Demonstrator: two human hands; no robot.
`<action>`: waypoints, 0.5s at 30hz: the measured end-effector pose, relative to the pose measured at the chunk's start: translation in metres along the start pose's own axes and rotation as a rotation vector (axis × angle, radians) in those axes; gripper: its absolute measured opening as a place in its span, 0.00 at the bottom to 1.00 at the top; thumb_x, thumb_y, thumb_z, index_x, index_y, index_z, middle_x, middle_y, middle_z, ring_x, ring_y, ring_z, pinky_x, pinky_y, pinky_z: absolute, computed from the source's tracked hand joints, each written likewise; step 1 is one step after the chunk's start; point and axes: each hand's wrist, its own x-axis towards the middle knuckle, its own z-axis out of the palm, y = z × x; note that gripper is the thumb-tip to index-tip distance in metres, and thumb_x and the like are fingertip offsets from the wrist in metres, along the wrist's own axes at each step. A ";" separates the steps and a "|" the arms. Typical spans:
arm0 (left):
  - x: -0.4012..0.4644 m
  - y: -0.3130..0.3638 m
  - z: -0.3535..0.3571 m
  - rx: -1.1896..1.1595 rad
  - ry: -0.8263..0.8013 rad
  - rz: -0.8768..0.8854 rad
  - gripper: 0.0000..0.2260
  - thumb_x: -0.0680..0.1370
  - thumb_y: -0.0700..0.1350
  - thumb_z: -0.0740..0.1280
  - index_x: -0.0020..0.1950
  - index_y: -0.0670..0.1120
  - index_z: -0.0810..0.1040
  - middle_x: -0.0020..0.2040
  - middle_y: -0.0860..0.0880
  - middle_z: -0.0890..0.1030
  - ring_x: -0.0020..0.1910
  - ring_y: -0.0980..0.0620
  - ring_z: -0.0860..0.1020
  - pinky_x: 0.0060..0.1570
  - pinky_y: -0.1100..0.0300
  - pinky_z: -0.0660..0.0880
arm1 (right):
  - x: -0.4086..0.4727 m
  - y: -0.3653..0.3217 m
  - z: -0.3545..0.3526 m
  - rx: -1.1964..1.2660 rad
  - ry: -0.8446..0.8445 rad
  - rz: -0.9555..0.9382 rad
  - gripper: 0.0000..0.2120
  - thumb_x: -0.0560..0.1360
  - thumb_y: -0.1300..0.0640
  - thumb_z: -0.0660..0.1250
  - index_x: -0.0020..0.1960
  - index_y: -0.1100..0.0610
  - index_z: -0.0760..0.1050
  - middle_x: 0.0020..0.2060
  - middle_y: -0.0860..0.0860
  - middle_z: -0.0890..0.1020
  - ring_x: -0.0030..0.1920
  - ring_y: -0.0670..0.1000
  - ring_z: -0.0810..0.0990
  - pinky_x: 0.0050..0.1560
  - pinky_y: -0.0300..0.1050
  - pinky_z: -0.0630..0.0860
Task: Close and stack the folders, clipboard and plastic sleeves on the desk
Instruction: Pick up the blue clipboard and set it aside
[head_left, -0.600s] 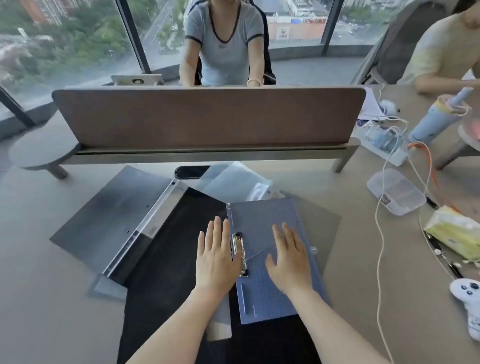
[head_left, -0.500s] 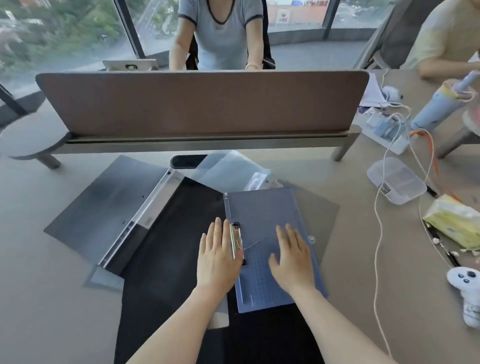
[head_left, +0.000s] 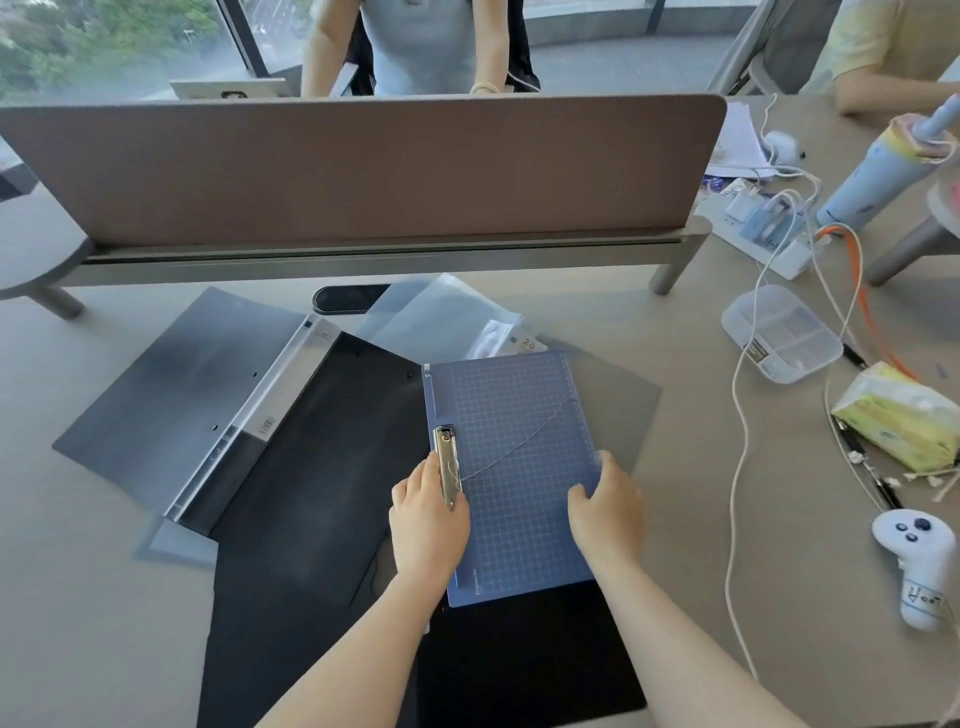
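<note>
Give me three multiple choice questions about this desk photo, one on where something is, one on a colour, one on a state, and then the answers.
1. Where does the game controller lie?
A. At the right of the desk
B. On the open folder
C. Behind the divider

2. What colour is the clipboard?
A. Red
B. Blue with a grid
C. Yellow

3. How is the large black folder?
A. Closed and stacked
B. Standing upright
C. Lying open and flat

Answers:
1 A: it lies near the right edge, by the white cable.
2 B: pale grid lines cover its blue face.
3 C: both covers are spread out on either side of the spine, and the left hand and right hand grip the clipboard's sides over it.
</note>
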 end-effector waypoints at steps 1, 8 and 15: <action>0.001 0.002 0.000 -0.048 -0.002 -0.023 0.23 0.79 0.41 0.63 0.75 0.47 0.67 0.68 0.50 0.76 0.67 0.45 0.69 0.61 0.51 0.70 | 0.003 0.000 0.000 0.035 0.005 0.012 0.26 0.75 0.54 0.61 0.73 0.51 0.63 0.67 0.49 0.75 0.64 0.55 0.74 0.61 0.57 0.77; 0.013 0.005 0.006 -0.338 0.006 -0.200 0.22 0.78 0.42 0.63 0.72 0.51 0.72 0.68 0.49 0.75 0.61 0.47 0.76 0.56 0.44 0.79 | 0.028 0.001 0.001 0.245 -0.047 0.226 0.22 0.72 0.59 0.60 0.65 0.50 0.72 0.57 0.49 0.80 0.53 0.56 0.80 0.53 0.58 0.80; 0.021 0.003 -0.001 -0.430 0.002 -0.280 0.24 0.79 0.37 0.65 0.75 0.47 0.68 0.65 0.46 0.69 0.41 0.57 0.74 0.25 0.76 0.71 | 0.046 0.009 0.008 0.273 -0.107 0.345 0.13 0.68 0.57 0.60 0.52 0.53 0.73 0.40 0.50 0.79 0.42 0.56 0.76 0.40 0.49 0.73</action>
